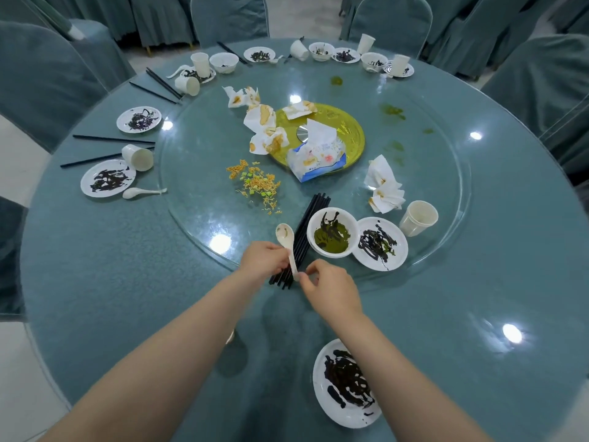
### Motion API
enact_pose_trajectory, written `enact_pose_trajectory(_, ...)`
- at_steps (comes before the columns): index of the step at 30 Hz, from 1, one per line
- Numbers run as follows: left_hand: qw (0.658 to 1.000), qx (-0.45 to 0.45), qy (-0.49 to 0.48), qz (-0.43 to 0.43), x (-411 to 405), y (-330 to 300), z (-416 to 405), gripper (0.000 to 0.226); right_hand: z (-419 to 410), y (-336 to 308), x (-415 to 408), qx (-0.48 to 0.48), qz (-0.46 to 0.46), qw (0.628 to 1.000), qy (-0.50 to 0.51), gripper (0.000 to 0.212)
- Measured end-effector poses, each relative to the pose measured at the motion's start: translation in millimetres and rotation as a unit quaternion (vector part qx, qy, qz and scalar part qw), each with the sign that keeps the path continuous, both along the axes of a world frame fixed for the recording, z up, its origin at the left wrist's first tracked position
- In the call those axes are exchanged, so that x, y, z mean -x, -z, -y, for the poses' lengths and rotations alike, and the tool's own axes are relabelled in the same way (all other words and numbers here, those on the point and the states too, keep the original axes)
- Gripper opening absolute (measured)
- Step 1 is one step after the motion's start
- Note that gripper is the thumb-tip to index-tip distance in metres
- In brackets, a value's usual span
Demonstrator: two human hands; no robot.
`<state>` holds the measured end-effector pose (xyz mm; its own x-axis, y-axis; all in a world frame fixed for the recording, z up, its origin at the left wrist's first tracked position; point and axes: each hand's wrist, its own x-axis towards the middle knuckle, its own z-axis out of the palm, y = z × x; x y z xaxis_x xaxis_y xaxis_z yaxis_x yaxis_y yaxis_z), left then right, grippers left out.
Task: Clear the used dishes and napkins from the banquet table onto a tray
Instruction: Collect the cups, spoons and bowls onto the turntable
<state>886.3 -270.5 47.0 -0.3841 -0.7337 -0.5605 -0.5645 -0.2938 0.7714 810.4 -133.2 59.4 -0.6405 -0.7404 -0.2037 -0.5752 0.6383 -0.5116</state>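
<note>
Closest to us, a dirty plate (345, 382) sits at the bench's (127, 298) near edge, just right of our right forearm. Moving up, both hands meet over a bundle of black chopsticks (306, 231) lying half on the glass turntable (197, 199). Our left hand (264, 261) curls round the lower handle of a white spoon (286, 242), and it may be gripping the chopstick ends too; we can't tell. Our right hand (328, 288) pinches the very tip of that handle between thumb and fingers. The spoon's long axis runs away from us, bowl up and slightly left, roughly parallel with the chopsticks, which slant up to the right. Both hands are on it, so whichever keeps it, we reckon the lift is straight up along that line.

Just right of the chopsticks stands a bowl (332, 232) with green and dark sauce, touching a smeared plate (381, 244), then a tipped paper cup (418, 217) and crumpled napkins (384, 186). Beyond, spilled noodles (256, 185), a tissue pack (317, 159) on a gold disc (350, 129), and more soiled napkins. No tray shows yet. Around the far rim we see more plates, cups and chopsticks, then ranks of teal-covered chairs (229, 17). Plenty left to clear, we judge.
</note>
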Motion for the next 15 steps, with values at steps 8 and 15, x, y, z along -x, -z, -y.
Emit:
enact_pose_trajectory(8, 0.907, 0.250, 0.238, 0.239, 22.0, 7.2, 69.1, 0.018, -19.3, 21.2, 13.0, -0.098, -0.024, 0.989, -0.107, 0.051)
enact_pose_trajectory(15, 0.869, 0.294, 0.280, 0.283, 41.7, 15.1, 82.6, 0.026, -26.8, 33.0, 14.1, -0.147, -0.019, 0.981, -0.128, 0.065)
